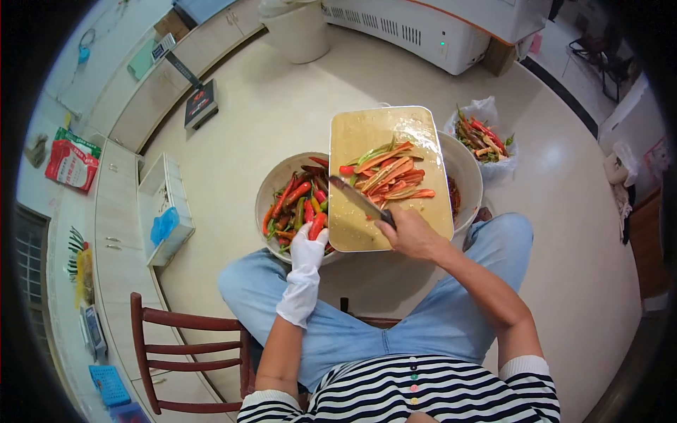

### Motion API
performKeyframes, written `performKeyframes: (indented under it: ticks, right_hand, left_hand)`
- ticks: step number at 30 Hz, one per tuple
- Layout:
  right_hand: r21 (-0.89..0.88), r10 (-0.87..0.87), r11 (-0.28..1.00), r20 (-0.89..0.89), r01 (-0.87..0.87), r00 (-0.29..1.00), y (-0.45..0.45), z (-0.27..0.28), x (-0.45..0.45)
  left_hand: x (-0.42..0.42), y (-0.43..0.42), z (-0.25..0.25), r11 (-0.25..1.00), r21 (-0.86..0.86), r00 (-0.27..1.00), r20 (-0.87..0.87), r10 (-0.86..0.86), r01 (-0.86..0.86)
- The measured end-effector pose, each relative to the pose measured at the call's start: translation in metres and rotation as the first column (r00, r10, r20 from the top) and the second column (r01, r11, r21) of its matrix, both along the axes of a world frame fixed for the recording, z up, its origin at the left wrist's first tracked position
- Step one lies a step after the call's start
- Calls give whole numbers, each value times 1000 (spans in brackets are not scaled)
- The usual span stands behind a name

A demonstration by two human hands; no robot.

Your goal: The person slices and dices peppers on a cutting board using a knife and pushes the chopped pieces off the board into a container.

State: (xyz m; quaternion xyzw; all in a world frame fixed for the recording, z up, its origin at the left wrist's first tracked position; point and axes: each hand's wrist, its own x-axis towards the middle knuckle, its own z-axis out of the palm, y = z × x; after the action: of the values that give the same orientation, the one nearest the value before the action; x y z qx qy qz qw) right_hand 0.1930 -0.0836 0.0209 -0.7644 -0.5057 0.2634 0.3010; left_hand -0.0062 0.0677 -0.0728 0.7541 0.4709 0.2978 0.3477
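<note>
My left hand (pixel 307 248), in a white glove, grips a red chili pepper (pixel 317 226) at the front rim of a tub (pixel 264 192) filled with red and green whole peppers. A wooden cutting board (pixel 345 236) lies to the right of it, across the tubs. My right hand (pixel 415 235) is closed around the black handle of a knife (pixel 361 200), whose blade points up and left over the board. Sliced peppers (pixel 395 173) are heaped on the board's middle, by the blade. Partly hidden under the board's right side is a second tub (pixel 471 180) with cut red pieces inside.
A plastic bag (pixel 486 109) of pepper scraps stands on the floor at right. Wooden chair (pixel 190 345) at lower left, floor scale (pixel 202 106) and white bin (pixel 300 35) farther back. A white machine (pixel 395 28) and cabinets (pixel 120 190) border the floor.
</note>
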Motion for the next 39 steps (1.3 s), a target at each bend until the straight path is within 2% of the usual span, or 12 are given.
performKeyframes:
  ticks: [2, 4, 6, 10, 16, 21, 24, 28, 32, 34, 36, 39]
  right_hand:
    - [84, -48, 995, -9, 49, 999, -2, 3, 12]
    - [305, -114, 944, -62, 128, 992, -4, 2, 27]
    - [307, -160, 935, -87, 179, 983, -9, 1, 40]
    - [337, -277, 892, -121, 301, 953, -24, -5, 61]
    - [284, -361, 880, -122, 381, 925, -39, -10, 74]
    - [366, -422, 827, -94, 426, 902, -50, -11, 81]
    - [373, -435, 813, -123, 448, 892, -57, -7, 84]
    - [373, -433, 808, -149, 456, 889, -63, -9, 89]
    - [396, -460, 786, -140, 476, 877, -72, -7, 95]
    - [404, -521, 747, -139, 528, 842, -77, -5, 99]
    - [454, -556, 695, -153, 558, 817, -82, -4, 104]
    - [530, -724, 522, -138, 668, 676, -92, 10, 116]
  left_hand:
    - [18, -3, 30, 999, -23, 997, -67, -30, 29]
    - [43, -11, 50, 996, -58, 978, -189, -84, 74]
    - [68, -20, 44, 992, 14, 953, -281, -113, 122]
    - [96, -30, 36, 997, -24, 900, -429, -74, 71]
    - [92, -19, 15, 992, -44, 899, -420, -123, 115]
    - [92, -14, 0, 994, -66, 908, -404, -108, 89]
    - [99, -22, 15, 995, -95, 936, -348, -54, 22]
    - [109, -31, 30, 994, 54, 866, -497, -57, 96]
    - [96, -18, 22, 992, 61, 799, -599, -50, 108]
    - [95, -27, 57, 985, 74, 769, -635, -76, 158]
    - [111, -25, 76, 957, 53, 865, -444, -234, 286]
    - [184, -32, 120, 896, -122, 847, -293, -444, 427]
